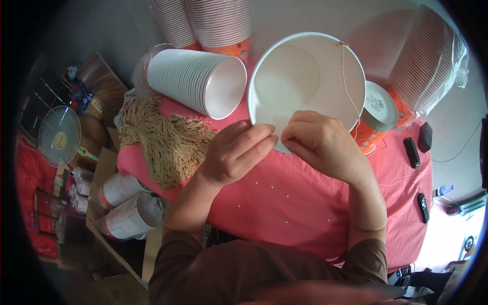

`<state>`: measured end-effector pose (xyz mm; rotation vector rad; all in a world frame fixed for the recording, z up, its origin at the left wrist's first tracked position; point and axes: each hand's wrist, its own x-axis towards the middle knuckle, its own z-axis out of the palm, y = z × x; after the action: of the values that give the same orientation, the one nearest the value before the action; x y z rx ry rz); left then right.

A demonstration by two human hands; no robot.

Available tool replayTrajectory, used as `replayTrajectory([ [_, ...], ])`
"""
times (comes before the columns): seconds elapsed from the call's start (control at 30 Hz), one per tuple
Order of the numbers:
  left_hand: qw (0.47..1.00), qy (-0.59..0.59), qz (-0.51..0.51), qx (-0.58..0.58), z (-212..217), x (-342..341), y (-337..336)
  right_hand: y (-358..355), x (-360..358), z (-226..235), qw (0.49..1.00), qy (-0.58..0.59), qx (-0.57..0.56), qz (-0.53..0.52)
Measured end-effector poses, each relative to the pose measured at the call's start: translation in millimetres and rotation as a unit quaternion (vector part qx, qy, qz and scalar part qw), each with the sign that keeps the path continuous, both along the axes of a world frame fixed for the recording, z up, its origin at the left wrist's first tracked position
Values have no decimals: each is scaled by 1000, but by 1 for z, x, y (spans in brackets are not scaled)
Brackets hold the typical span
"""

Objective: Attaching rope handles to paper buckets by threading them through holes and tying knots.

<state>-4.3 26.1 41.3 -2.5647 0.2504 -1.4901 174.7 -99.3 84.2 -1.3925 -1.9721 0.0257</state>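
A large white paper bucket lies tipped with its mouth facing me. A tan string is knotted through its rim at the upper right and hangs down across the mouth on the right side. My left hand is closed on the near left part of the bucket's rim. Close beside it, my right hand is closed in a pinch at the near rim; what its fingertips hold is hidden. A heap of tan strings lies left of my left hand.
Left of the bucket lies a nested stack of white buckets. A covered orange bucket stands right, near a wrapped stack. Small white discs dot the pink tablecloth. Black devices lie right; a cardboard box stands left.
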Motion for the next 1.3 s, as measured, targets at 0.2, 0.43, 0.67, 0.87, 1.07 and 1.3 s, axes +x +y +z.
replayTrajectory([
  [0.2,990,44,-22,-130,-2,2,4,0,10,0,994,37,-86,63],
  [0.43,963,91,-23,-252,-3,2,6,9,11,-3,979,99,-169,61],
  [0.67,948,12,-24,-318,-5,3,8,15,5,-7,961,187,-202,4],
  [0.87,942,66,-15,-328,-3,2,2,18,2,-14,966,215,-142,-8],
  [1.07,960,45,44,-274,-17,9,4,18,-1,-15,978,154,-138,-10],
  [1.3,901,-17,-19,-434,-2,-5,8,11,1,-8,987,80,-126,-54],
])
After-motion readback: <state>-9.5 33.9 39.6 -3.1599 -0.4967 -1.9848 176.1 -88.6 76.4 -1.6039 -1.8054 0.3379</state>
